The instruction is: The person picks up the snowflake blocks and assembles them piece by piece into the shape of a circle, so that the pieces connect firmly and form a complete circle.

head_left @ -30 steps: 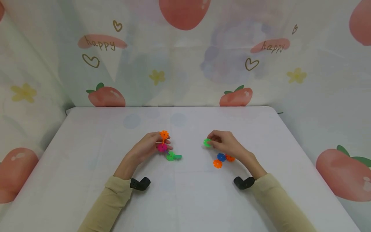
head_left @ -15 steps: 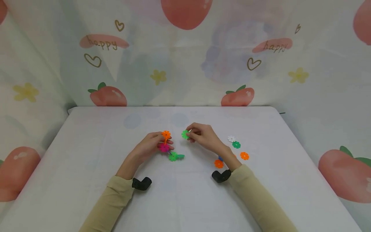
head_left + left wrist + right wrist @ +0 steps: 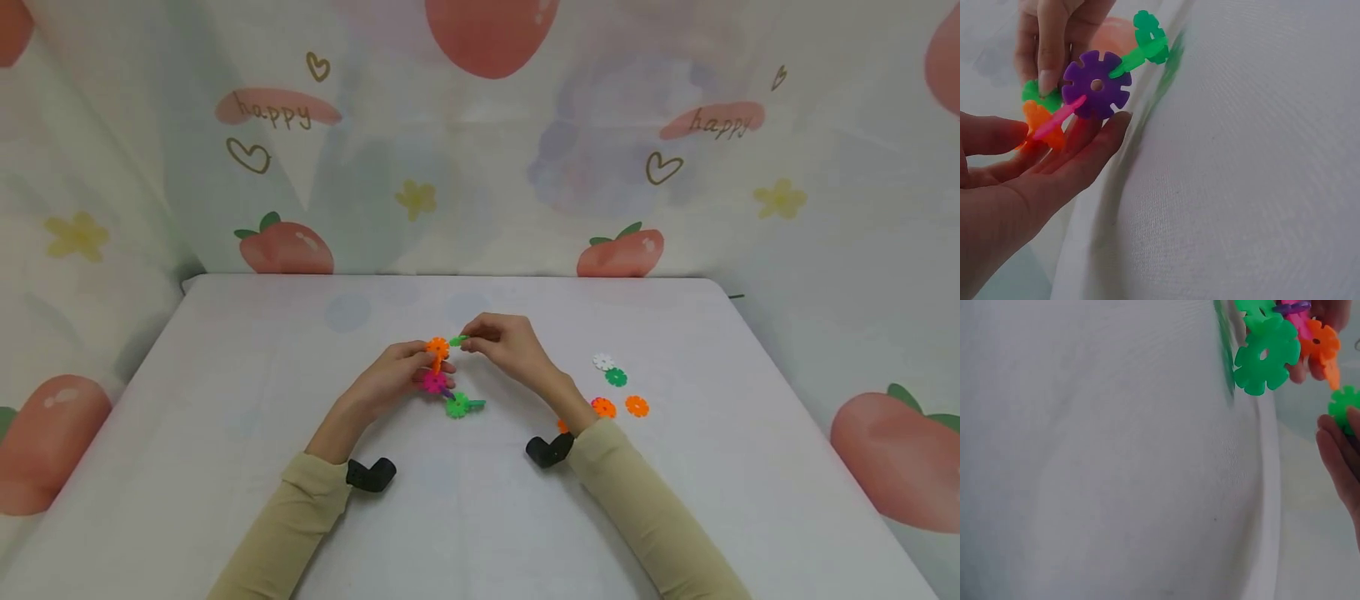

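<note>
Our left hand pinches the chain, our right hand a green disc — pushing crookedly could pop the chain apart.

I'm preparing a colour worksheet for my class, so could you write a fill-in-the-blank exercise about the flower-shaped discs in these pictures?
1. The right hand pinches a ____ disc.
2. In the left wrist view, the thumb of the left hand touches a disc coloured ____.
3. The ____ disc links the pink disc to a green disc.
4. Just beyond the loose dark green disc lies a ____ one.

Missing words: green; orange; purple; white.
</note>
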Motion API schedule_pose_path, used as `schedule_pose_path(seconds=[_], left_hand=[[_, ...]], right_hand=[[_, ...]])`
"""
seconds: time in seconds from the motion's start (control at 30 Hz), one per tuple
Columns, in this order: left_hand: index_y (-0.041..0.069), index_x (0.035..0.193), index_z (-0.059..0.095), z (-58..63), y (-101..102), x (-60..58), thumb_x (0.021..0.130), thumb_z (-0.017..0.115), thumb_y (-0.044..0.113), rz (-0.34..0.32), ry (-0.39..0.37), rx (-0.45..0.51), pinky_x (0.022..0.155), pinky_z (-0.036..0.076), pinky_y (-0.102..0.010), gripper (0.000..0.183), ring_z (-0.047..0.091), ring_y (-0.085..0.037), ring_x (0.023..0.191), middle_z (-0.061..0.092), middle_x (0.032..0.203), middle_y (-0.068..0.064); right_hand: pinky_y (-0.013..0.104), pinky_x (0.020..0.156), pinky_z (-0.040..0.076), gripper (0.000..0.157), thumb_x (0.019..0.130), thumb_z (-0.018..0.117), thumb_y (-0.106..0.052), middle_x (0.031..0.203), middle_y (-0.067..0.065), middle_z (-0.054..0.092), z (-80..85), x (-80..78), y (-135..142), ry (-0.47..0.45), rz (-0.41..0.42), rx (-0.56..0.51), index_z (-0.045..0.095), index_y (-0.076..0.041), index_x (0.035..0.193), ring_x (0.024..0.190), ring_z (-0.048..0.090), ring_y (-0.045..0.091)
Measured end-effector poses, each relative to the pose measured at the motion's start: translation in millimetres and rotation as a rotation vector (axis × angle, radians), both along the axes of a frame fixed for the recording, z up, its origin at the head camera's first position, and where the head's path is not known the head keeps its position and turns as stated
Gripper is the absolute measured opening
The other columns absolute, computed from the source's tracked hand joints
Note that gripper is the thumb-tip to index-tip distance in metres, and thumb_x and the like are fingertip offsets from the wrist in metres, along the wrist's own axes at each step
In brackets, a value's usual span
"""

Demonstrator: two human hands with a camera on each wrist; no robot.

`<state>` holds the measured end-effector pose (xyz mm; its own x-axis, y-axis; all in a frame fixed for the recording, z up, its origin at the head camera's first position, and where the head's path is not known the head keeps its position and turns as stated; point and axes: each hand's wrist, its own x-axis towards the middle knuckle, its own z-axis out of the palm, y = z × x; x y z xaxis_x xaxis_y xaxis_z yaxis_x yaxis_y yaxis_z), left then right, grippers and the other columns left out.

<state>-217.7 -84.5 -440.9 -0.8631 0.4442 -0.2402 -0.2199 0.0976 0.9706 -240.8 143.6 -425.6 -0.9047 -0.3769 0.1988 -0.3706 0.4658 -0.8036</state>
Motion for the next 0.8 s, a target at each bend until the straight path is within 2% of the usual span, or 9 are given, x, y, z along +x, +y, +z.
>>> schedule_pose_path(seconds=[0.17, 0.3, 0.43, 0.67, 0.8], left_hand=[[-0.010, 0.141, 0.050, -0.8, 0.4, -0.3, 0.112, 0.039, 0.017, 0.002, 0.005, 0.005, 0.105, 0.054, -0.039, 0.041, 0.075, -0.021, 0.102, 0.068, 0.124, -0.024], [-0.010, 0.136, 0.055, 0.0, 0.7, 1.3, 0.112, 0.040, 0.017, 0.016, 0.011, -0.008, 0.100, 0.056, -0.034, 0.038, 0.074, -0.019, 0.100, 0.069, 0.120, -0.021], [-0.008, 0.132, 0.058, -1.3, 0.6, 1.2, 0.111, 0.042, 0.017, 0.017, 0.026, -0.032, 0.093, 0.057, -0.029, 0.037, 0.073, -0.017, 0.098, 0.070, 0.119, -0.020], [-0.008, 0.133, 0.060, -1.9, 0.5, 1.2, 0.111, 0.043, 0.019, 0.006, 0.055, -0.086, 0.094, 0.054, -0.030, 0.038, 0.067, -0.016, 0.102, 0.071, 0.120, -0.019], [-0.009, 0.127, 0.062, -1.7, 2.8, 1.9, 0.110, 0.045, 0.017, 0.030, 0.072, -0.089, 0.086, 0.052, -0.026, 0.036, 0.064, -0.015, 0.094, 0.072, 0.114, -0.019]], right_hand=[[0.031, 0.082, 0.062, 0.007, 0.093, 0.075, -0.006, 0.095, 0.006, 0.078, -2.4, -3.5, -3.5, 0.055, 0.009, 0.021, 0.078, -0.006, 0.100, 0.088, 0.077, 0.017], [0.030, 0.081, 0.062, 0.006, 0.092, 0.077, -0.007, 0.094, 0.004, 0.078, -2.6, -4.3, -5.5, 0.084, 0.017, 0.031, 0.079, -0.008, 0.097, 0.088, 0.077, 0.017], [0.029, 0.081, 0.062, 0.005, 0.091, 0.078, -0.006, 0.094, 0.004, 0.078, -2.9, -4.6, -5.9, 0.091, 0.021, 0.027, 0.079, -0.008, 0.096, 0.087, 0.076, 0.017], [0.030, 0.080, 0.062, 0.004, 0.090, 0.079, -0.008, 0.093, 0.004, 0.078, -1.9, -3.9, -5.4, 0.057, 0.036, 0.022, 0.080, -0.007, 0.094, 0.088, 0.077, 0.018], [0.028, 0.076, 0.062, 0.004, 0.087, 0.081, -0.005, 0.089, 0.005, 0.079, -2.1, -4.3, -6.5, 0.086, 0.046, 0.010, 0.081, -0.006, 0.091, 0.083, 0.077, 0.017]])
